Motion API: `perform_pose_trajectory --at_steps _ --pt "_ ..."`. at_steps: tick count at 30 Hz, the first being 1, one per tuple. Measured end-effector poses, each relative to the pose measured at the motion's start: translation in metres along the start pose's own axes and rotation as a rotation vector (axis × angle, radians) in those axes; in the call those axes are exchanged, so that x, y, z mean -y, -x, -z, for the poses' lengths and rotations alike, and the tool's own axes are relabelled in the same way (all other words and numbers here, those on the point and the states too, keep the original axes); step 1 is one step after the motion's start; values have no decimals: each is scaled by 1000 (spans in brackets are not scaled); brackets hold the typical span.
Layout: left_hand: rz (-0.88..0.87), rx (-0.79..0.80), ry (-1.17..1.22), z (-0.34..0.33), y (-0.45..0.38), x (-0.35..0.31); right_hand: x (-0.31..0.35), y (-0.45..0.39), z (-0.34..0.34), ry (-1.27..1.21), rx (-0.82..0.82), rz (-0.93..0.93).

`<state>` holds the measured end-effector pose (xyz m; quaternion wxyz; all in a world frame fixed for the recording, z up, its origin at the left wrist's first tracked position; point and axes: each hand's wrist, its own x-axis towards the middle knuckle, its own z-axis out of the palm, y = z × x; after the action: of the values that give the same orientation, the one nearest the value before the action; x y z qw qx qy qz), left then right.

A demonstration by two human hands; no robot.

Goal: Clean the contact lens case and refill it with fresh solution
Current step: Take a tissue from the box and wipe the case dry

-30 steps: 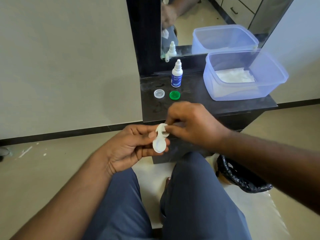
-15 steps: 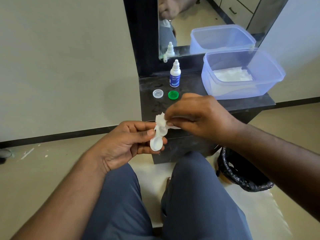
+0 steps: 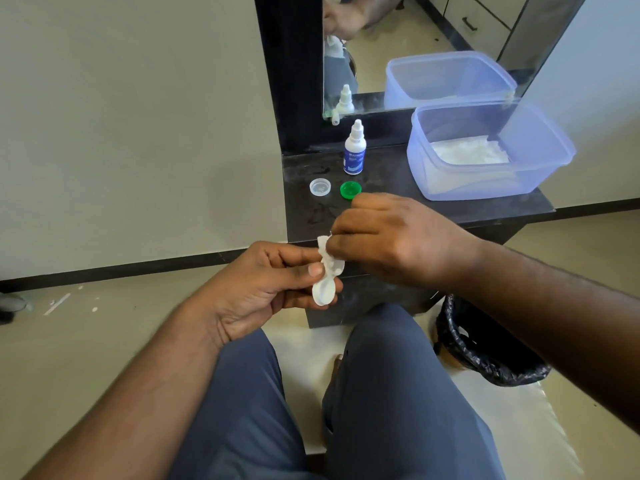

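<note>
My left hand (image 3: 266, 289) holds the white contact lens case (image 3: 324, 292) between thumb and fingers, above my knees. My right hand (image 3: 391, 237) pinches a small white tissue (image 3: 325, 252) and presses it into the case's upper cup, which the tissue hides. The lower cup shows open and uncovered. On the dark shelf (image 3: 388, 209) lie the two caps, one clear (image 3: 320, 187) and one green (image 3: 350, 190). The solution bottle (image 3: 355, 150) stands upright behind them, its cap on.
A translucent blue tub (image 3: 540, 168) with white tissues inside sits on the shelf's right half. A mirror (image 3: 415, 46) rises behind the shelf. A bin with a black liner (image 3: 485, 351) stands on the floor to the right of my knee.
My right hand has shifted slightly up and right with the tissue against the case's upper cup. My left hand keeps holding the case.
</note>
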<state>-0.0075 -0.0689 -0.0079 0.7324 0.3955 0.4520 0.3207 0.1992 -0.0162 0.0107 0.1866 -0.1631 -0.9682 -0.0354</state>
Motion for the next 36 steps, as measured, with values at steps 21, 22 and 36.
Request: perform_pose_trajectory --at_steps 21,22,36 --pt "-198 -58 -49 -5 -3 8 12 9 -21 -240 -241 -337" --pt "-224 -67 -76 -5 -3 10 12 9 -22 -230 -241 -324" --pt "-406 -181 -181 -9 -7 19 28 9 -33 -723 -361 -893"
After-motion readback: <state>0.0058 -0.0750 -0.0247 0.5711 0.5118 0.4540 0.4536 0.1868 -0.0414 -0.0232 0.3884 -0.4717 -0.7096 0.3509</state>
